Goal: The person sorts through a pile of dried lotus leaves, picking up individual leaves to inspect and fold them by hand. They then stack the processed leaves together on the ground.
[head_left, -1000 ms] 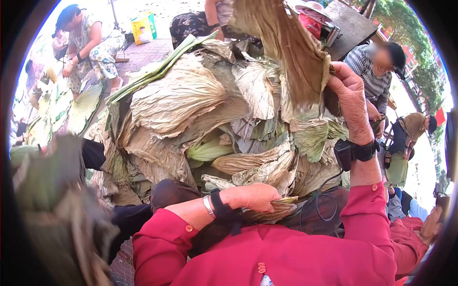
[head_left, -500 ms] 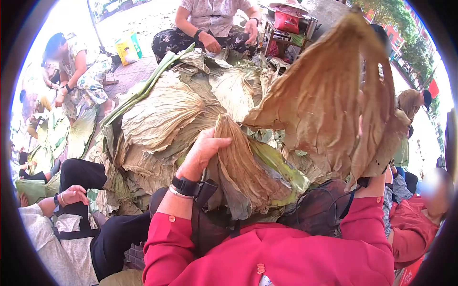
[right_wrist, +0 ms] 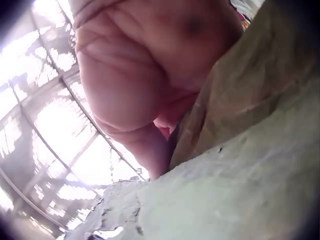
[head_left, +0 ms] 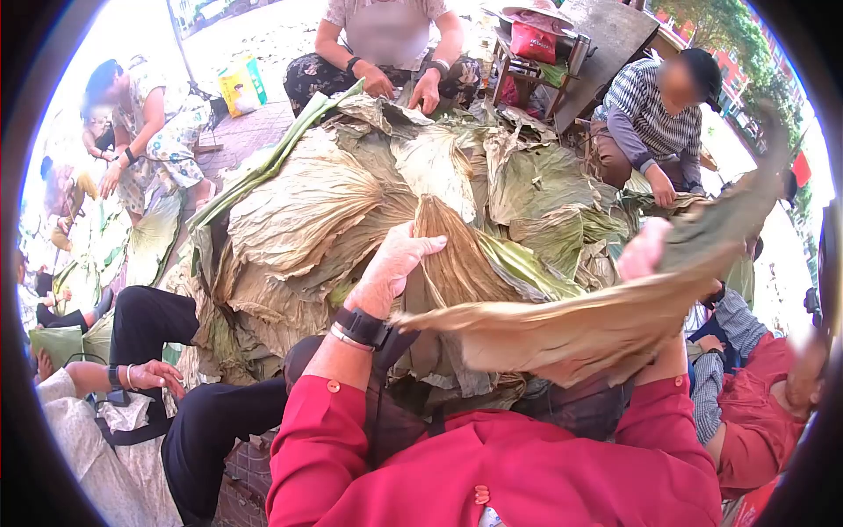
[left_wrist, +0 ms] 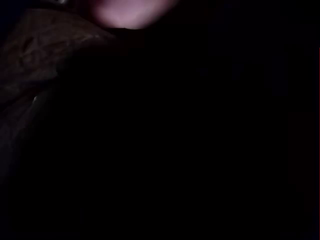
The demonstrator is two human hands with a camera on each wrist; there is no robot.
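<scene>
In the head view my left hand (head_left: pixel 395 263) grips a folded brown dried lotus leaf (head_left: pixel 461 255), its pointed end up and the thumb across it. A green-edged part of the bundle spreads to the right. My right hand (head_left: pixel 644 250), blurred, holds a large dried lotus leaf (head_left: pixel 571 338) stretched out over my lap toward the left wrist. The right wrist view shows the right hand (right_wrist: pixel 145 80) with thumb and fingers pinching that leaf (right_wrist: pixel 240 175), its pale green side near the camera. The left wrist view is nearly black, with just a bit of the left hand (left_wrist: pixel 132 12) and brown leaf (left_wrist: pixel 35 50).
A big heap of dried leaves (head_left: pixel 307 202) lies in front of me, with green stalks (head_left: pixel 272 158) along its left side. People sit around it: one opposite (head_left: pixel 386 44), one in stripes (head_left: pixel 659 114) at the right, others at both sides. A stool with a red bag (head_left: pixel 533 41) stands behind.
My left hand has risen from my lap with the folded leaf and then stayed nearly in place. The right hand's large leaf has swung down from upright and lies flatter, reaching left.
</scene>
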